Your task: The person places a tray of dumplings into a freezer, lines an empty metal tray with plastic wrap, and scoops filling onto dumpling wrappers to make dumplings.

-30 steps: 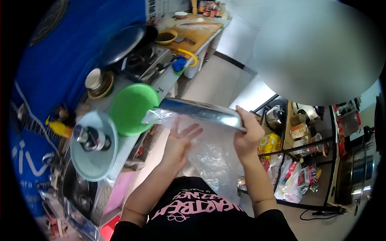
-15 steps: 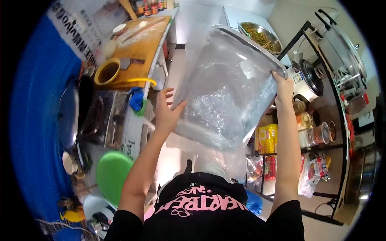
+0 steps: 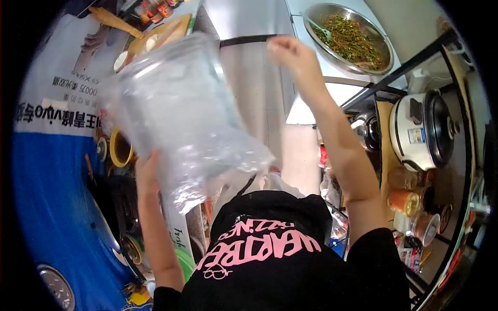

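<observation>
A rectangular metal tray [image 3: 181, 98] covered in clear plastic film [image 3: 207, 160] is tilted up in front of me at the left, smeared by motion. My left hand [image 3: 148, 168] grips its lower left edge, the fingers partly hidden behind the plastic. The loose film hangs crumpled below the tray near my shirt. My right hand [image 3: 293, 52] is raised away from the tray, near the white table with the bowl. Its fingers are curled in; whether anything is between them is hidden by blur.
A steel bowl [image 3: 353, 41] of chopped green filling with a spoon stands on a white table [image 3: 306, 109]. On the right, a black shelf holds a white rice cooker [image 3: 415, 129] and several jars. A wooden board [image 3: 171, 31] and yellow bowl [image 3: 121, 147] are at the left.
The tray has swung to the left with my left hand. My right hand has let go of its right edge and moved up toward the bowl's table. The view has shifted.
</observation>
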The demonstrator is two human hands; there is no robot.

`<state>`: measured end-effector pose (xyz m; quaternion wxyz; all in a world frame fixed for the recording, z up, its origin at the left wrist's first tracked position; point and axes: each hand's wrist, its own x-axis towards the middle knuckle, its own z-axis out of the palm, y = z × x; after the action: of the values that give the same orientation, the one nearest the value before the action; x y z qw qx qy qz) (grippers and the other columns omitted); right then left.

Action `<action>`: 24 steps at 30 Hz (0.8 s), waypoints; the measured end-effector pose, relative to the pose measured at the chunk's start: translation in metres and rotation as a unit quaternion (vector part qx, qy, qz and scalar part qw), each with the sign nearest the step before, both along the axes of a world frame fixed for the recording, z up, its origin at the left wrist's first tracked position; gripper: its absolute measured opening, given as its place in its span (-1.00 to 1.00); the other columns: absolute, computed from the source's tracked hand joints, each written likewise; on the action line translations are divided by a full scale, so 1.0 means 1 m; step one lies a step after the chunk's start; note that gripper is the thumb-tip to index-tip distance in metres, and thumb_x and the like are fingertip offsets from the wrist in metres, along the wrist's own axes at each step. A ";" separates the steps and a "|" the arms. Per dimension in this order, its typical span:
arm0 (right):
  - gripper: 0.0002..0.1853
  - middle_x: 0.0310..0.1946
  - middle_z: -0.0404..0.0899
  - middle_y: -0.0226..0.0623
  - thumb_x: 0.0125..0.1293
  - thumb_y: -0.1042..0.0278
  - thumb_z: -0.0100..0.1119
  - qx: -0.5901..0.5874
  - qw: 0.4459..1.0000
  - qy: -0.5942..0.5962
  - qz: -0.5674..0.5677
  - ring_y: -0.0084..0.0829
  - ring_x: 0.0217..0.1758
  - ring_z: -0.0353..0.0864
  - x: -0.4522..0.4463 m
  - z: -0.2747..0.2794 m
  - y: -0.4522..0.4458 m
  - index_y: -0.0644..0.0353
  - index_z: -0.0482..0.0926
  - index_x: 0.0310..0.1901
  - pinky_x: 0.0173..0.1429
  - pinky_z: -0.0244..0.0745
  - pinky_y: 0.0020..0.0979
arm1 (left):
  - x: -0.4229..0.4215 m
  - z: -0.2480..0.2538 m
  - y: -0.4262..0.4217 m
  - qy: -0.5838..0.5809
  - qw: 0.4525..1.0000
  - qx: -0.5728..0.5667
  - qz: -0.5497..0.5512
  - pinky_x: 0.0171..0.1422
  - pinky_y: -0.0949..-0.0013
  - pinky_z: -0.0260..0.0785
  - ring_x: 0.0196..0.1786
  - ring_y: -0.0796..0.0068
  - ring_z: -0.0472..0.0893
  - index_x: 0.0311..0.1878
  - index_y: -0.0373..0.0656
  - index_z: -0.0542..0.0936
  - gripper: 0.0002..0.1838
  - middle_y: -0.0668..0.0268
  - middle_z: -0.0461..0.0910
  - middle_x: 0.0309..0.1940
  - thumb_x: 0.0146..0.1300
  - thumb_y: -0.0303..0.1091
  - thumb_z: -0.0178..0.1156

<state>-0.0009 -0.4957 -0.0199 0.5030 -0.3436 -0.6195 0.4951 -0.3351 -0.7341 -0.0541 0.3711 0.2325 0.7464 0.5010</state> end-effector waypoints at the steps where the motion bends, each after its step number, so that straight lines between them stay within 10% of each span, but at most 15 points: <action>1: -0.68 -0.32 0.59 -0.34 0.24 0.22 0.16 -0.049 0.999 -0.003 0.010 -0.57 -0.27 0.53 0.001 -0.010 -0.002 0.33 0.55 -0.14 -0.11 0.39 -0.53 | 0.000 0.014 0.003 0.028 0.998 0.007 0.048 -0.26 0.34 0.46 -0.32 0.36 0.60 0.01 -0.37 0.48 -0.63 0.23 0.58 -0.28 0.22 -0.31 0.20; 11: -0.78 -0.39 0.60 -0.30 0.31 0.34 0.06 -0.244 0.960 -0.127 0.048 -0.57 -0.32 0.54 0.020 -0.075 0.020 0.35 0.56 -0.21 -0.14 0.43 -0.53 | -0.111 0.028 0.143 0.007 0.990 0.052 0.131 0.07 0.21 0.40 0.00 0.29 0.53 0.15 -0.27 0.42 -0.51 0.18 0.50 0.01 0.17 -0.30 0.26; 13: -0.80 -0.39 0.60 -0.27 0.29 0.37 0.08 -0.297 0.947 -0.123 0.014 -0.54 -0.31 0.56 0.012 -0.071 0.032 0.35 0.56 -0.21 -0.14 0.44 -0.51 | -0.150 0.020 0.204 0.380 0.826 0.272 -0.317 0.05 0.23 0.42 -0.01 0.31 0.53 0.11 -0.29 0.44 -0.53 0.18 0.51 -0.01 0.17 -0.32 0.27; 14: -0.80 -0.39 0.60 -0.27 0.29 0.37 0.08 -0.300 0.947 -0.118 -0.001 -0.54 -0.31 0.56 0.005 -0.069 0.040 0.35 0.56 -0.21 -0.14 0.44 -0.51 | -0.154 0.022 0.246 0.375 0.821 0.277 -0.331 0.05 0.23 0.42 -0.01 0.31 0.53 0.11 -0.29 0.44 -0.53 0.18 0.51 -0.01 0.17 -0.32 0.27; 16: -0.80 -0.38 0.60 -0.35 0.28 0.34 0.10 -0.344 0.937 -0.058 -0.013 -0.58 -0.30 0.54 -0.011 -0.059 0.059 0.32 0.56 -0.20 -0.13 0.42 -0.55 | -0.147 0.026 0.335 -0.002 0.994 0.110 0.026 0.05 0.26 0.41 -0.01 0.31 0.53 0.07 -0.33 0.46 -0.56 0.17 0.52 -0.04 0.17 -0.33 0.27; 24: -0.85 -0.36 0.59 -0.22 0.30 0.48 0.04 -0.371 0.919 0.001 -0.135 -0.48 -0.28 0.58 -0.069 0.003 0.138 0.38 0.52 -0.20 -0.12 0.49 -0.48 | -0.089 0.025 0.613 -0.102 0.977 0.062 -0.179 0.08 0.32 0.39 -0.02 0.32 0.52 0.09 -0.37 0.41 -0.52 0.12 0.51 -0.04 0.15 -0.38 0.28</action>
<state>-0.0702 -0.3573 -0.0165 0.4020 -0.5855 -0.3384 0.6173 -0.4238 -0.1213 -0.0296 0.5139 0.3327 0.6184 0.4927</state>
